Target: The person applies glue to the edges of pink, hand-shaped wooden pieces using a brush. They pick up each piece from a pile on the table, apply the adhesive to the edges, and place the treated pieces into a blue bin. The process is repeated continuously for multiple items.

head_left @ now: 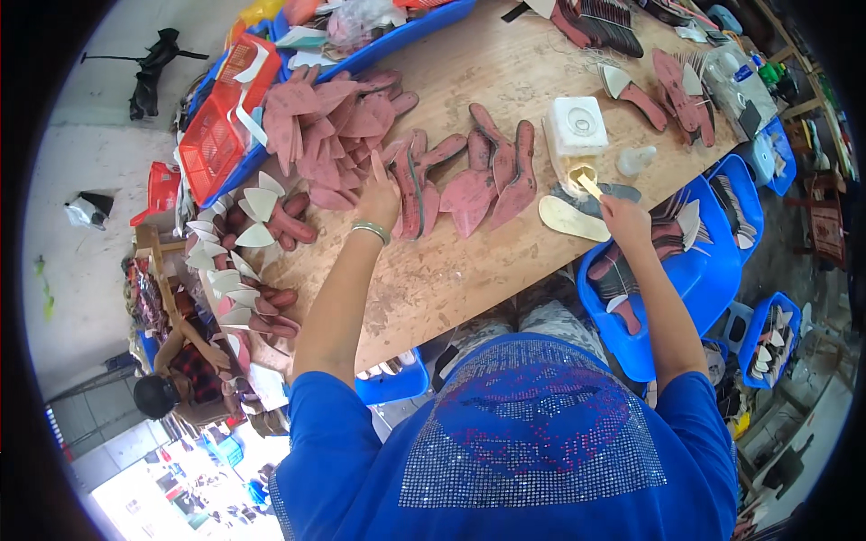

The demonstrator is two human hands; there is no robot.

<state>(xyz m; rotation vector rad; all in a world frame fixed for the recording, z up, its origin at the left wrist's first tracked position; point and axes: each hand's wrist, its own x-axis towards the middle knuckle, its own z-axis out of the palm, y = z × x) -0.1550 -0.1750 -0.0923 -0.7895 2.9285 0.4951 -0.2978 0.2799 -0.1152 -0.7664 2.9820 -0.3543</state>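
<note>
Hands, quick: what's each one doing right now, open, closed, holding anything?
Left hand: at the pile of pink pieces; can't tell whether it grips one.
Right hand: closed, holding a pale stick.

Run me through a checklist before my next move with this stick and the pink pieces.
1. Right hand has a grip on the pale stick: ok.
2. Stick's far end at the opening of the white container: ok.
3. Cream sole-shaped piece in view on the near side of the container: ok.
4. Left hand holding a piece: cannot tell; it is beside the pink pieces.
5. Heaped pink pieces separated: not ok, they overlap.
</note>
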